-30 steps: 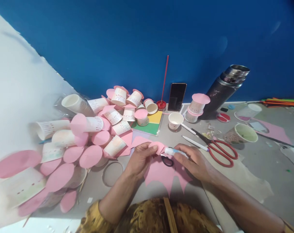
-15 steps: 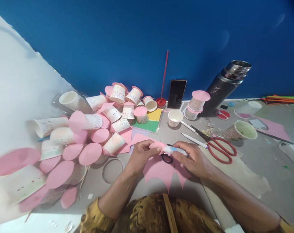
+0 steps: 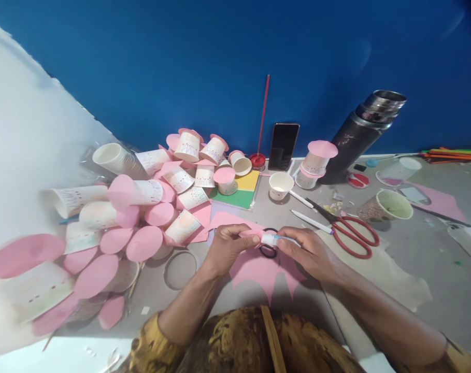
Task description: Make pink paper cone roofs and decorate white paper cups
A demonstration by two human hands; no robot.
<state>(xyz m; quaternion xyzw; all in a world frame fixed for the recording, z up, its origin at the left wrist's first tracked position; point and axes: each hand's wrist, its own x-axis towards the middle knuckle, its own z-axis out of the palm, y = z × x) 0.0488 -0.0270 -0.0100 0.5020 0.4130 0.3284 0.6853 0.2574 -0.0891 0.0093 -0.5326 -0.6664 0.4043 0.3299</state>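
Head view, the only one on my feed. My left hand (image 3: 227, 251) pinches a small pink paper piece (image 3: 251, 233) between thumb and fingers. My right hand (image 3: 311, 254) grips what looks like a glue stick (image 3: 269, 239), its white end pointing at the paper. The hands are near each other but apart, with the paper and the stick in the gap. Whether the tip touches the paper I cannot tell.

Step in hand, in my judgement: putting glue on the paper piece. A clean stroke calls for a firm left pinch and light pressure from the right, with the left fingertips clear of the tip.

Below the hands lies a pink sheet (image 3: 253, 272) with scalloped cuts, and on it black loops (image 3: 269, 257), probably scissor handles. Beyond the hands stands an upright paper cup (image 3: 281, 186). To the left of the left hand I record a heap of cups with pink discs (image 3: 144, 243); to the right of the right hand, red-handled scissors (image 3: 355, 235), with a white pen (image 3: 311, 221) just beyond it.
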